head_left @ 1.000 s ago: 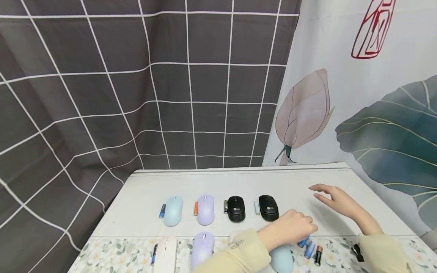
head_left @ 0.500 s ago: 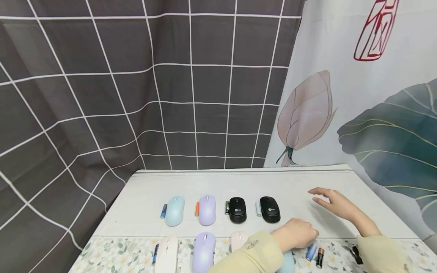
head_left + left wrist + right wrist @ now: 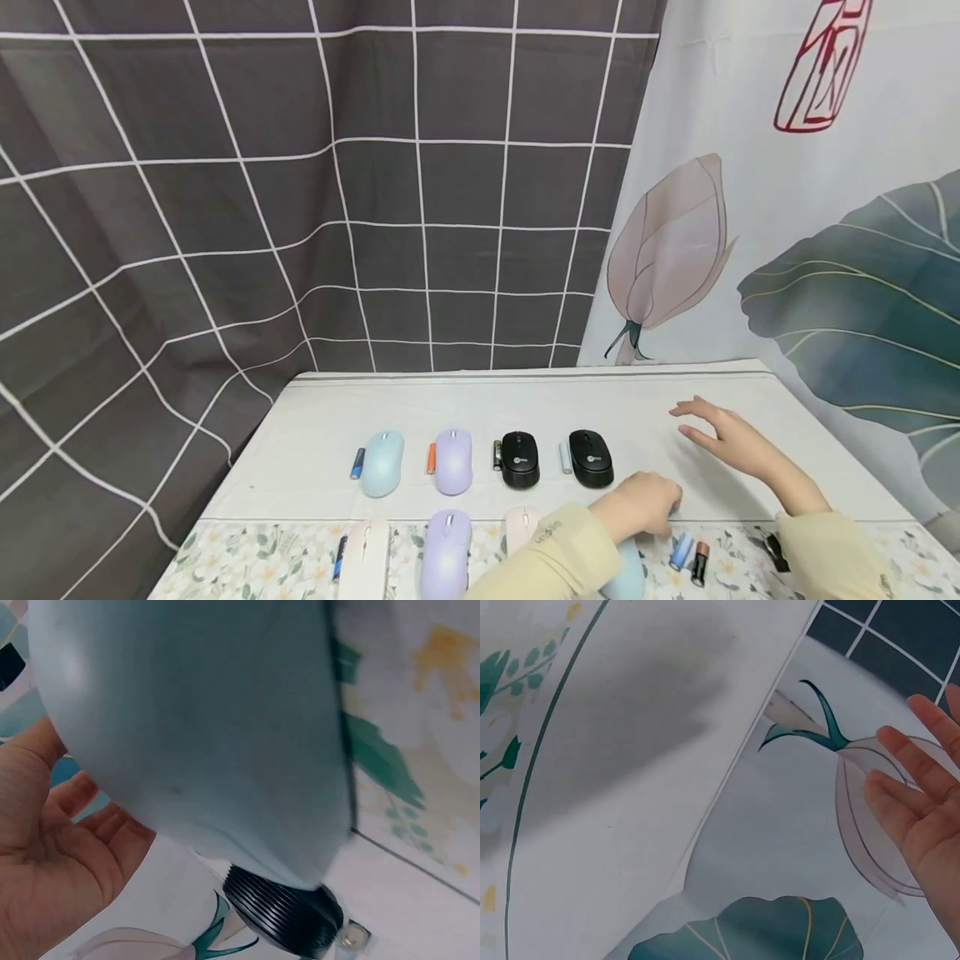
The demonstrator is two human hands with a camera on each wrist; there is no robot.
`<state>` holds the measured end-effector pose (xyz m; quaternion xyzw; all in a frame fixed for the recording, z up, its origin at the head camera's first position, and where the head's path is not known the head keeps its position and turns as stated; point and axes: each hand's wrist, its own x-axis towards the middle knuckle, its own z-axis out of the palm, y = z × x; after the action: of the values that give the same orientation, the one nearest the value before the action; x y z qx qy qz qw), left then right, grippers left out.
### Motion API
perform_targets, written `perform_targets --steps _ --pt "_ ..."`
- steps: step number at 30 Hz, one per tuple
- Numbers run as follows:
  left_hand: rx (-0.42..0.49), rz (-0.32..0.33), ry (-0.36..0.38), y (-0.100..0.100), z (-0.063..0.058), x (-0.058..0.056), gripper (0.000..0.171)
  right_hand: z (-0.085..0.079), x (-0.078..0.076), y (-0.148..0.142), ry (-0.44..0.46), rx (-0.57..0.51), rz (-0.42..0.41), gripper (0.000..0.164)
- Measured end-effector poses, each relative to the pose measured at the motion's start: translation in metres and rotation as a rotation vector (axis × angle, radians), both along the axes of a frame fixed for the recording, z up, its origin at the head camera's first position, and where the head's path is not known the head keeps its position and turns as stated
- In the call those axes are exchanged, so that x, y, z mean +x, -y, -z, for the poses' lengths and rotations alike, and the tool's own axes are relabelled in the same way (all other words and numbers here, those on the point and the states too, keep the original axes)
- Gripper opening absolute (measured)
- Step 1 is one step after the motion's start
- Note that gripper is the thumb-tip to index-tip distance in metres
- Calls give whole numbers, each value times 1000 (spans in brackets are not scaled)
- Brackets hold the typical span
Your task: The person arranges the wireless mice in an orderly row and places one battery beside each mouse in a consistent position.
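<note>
My left hand [image 3: 637,504] reaches across the front of the table and pinches a blue battery [image 3: 64,772]. In the head view only a sliver of that battery shows past the fingers. Beneath the wrist is a light blue mouse [image 3: 628,571], partly covered by the sleeve; it fills much of the left wrist view. Just right of the hand lie a pale blue battery [image 3: 681,551] and a black-and-copper battery [image 3: 701,563]. My right hand [image 3: 723,433] hovers over the table's right side, fingers spread and holding nothing.
Behind, a row holds a light blue mouse [image 3: 382,464], a purple mouse [image 3: 453,461] and two black mice [image 3: 520,458], each with a battery at its left. In front are a white mouse [image 3: 365,558], another purple mouse [image 3: 446,554] and a beige mouse [image 3: 519,527].
My left hand has picked the blue battery up off the flowered cloth and moved slightly back and left with it. The right hand has risen a little, still holding nothing.
</note>
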<state>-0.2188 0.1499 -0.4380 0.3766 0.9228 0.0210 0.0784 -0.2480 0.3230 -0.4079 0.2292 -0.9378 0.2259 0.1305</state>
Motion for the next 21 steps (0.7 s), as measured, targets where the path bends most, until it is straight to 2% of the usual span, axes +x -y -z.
perform_targets --steps 4,8,15,18,21 --pt "51 14 -42 7 -5 -6 33 -2 0 2 -34 -14 -13 23" --pt "113 25 -61 15 -12 -9 31 -6 -1 4 -6 -13 -20 24" --pt "235 -63 45 31 -20 -8 37 -16 -3 14 -4 -18 -35 24" --pt "261 -76 71 38 -22 -6 47 -20 0 16 -9 -14 -31 24" --pt "265 -58 57 44 -24 -4 54 -21 3 18 -8 -4 -36 24"
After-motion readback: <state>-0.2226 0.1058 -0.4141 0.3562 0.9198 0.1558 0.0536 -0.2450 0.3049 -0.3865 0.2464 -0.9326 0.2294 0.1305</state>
